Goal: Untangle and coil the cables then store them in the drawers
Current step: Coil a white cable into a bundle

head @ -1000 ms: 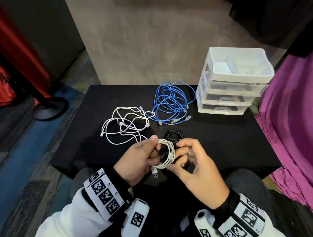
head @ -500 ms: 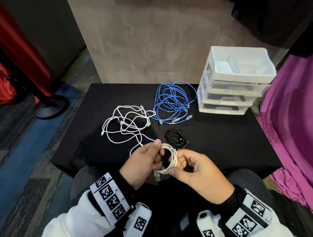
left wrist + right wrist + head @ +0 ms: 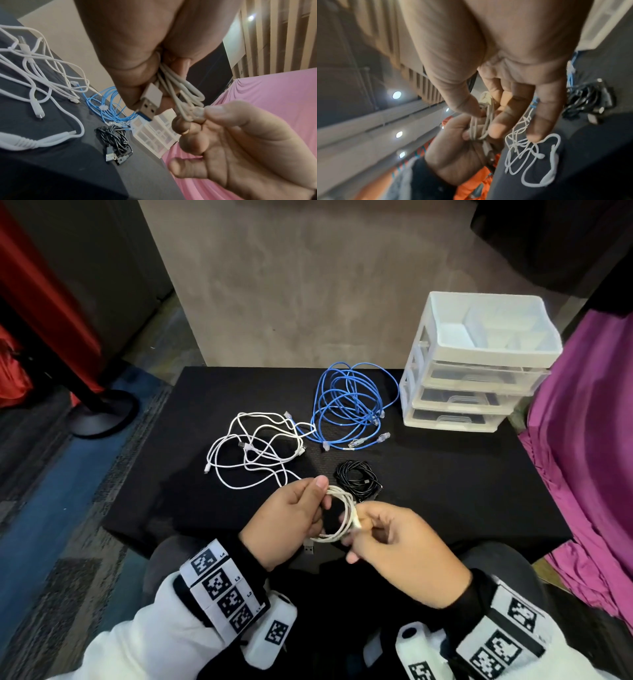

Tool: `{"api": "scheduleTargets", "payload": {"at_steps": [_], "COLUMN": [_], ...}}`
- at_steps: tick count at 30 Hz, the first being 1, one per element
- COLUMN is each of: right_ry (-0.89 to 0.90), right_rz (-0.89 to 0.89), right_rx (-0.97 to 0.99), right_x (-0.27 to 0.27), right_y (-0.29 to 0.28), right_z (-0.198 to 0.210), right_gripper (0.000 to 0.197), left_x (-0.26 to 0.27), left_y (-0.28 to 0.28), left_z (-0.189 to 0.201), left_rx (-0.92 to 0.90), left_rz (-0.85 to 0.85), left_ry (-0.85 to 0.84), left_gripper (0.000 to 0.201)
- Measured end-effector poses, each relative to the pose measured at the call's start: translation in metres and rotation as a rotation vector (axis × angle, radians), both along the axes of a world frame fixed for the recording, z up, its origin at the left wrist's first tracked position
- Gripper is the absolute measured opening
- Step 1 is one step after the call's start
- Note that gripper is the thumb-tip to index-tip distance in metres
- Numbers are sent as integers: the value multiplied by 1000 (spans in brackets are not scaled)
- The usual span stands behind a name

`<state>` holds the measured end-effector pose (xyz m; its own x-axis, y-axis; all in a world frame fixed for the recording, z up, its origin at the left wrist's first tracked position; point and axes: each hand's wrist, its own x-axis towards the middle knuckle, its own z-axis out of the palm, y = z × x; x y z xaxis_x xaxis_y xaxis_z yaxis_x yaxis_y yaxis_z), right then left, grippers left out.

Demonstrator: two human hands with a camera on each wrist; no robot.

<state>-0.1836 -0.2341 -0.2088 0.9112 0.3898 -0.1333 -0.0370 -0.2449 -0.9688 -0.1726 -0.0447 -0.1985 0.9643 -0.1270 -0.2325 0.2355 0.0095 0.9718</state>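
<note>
Nearest you, your left hand (image 3: 291,522) grips one side of a small off-white coiled cable (image 3: 342,518), thumb on top and fingers curled beneath, held just above the near edge of the black table (image 3: 445,491). The coil's USB plug (image 3: 150,104) hangs out below that hand (blue insert visible from the left wrist). Your right hand (image 3: 404,549) pinches the coil's opposite side between thumb and forefinger at a small connector end (image 3: 195,112); its other fingers (image 3: 541,112) hang loosely uncurled. Just beyond the hands, a black cable bundle (image 3: 358,479) lies coiled on the table. To its left, a loose white cable tangle (image 3: 253,450) sprawls, one strand running toward your left hand. Further back, a blue cable (image 3: 352,402) sits in loose loops, its clear plugs (image 3: 356,442) pointing toward you, one strand crossing into the white tangle. At the far right corner stands the white drawer unit (image 3: 479,364), three drawers closed, open tray on top.
</note>
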Motion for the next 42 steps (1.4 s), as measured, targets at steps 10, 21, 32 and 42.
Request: {"api": "scheduleTargets", "payload": {"at_steps": [10, 21, 32, 42], "right_ry": [30, 244, 105, 149], "right_rz": [-230, -299, -364, -335], "right_rx": [88, 374, 514, 464], "right_x": [6, -4, 4, 5], "right_y": [-5, 6, 5, -8], "right_z": [20, 4, 1, 1], "right_gripper": [24, 53, 27, 39], "left_x": [-5, -11, -13, -23], "left_y": [-5, -24, -26, -14], "left_z": [-11, -9, 3, 7], "left_rx": [-16, -219, -254, -386], "left_rz": [-10, 165, 10, -145], "left_ry": [-21, 34, 76, 294], "left_gripper": [38, 38, 28, 23]}}
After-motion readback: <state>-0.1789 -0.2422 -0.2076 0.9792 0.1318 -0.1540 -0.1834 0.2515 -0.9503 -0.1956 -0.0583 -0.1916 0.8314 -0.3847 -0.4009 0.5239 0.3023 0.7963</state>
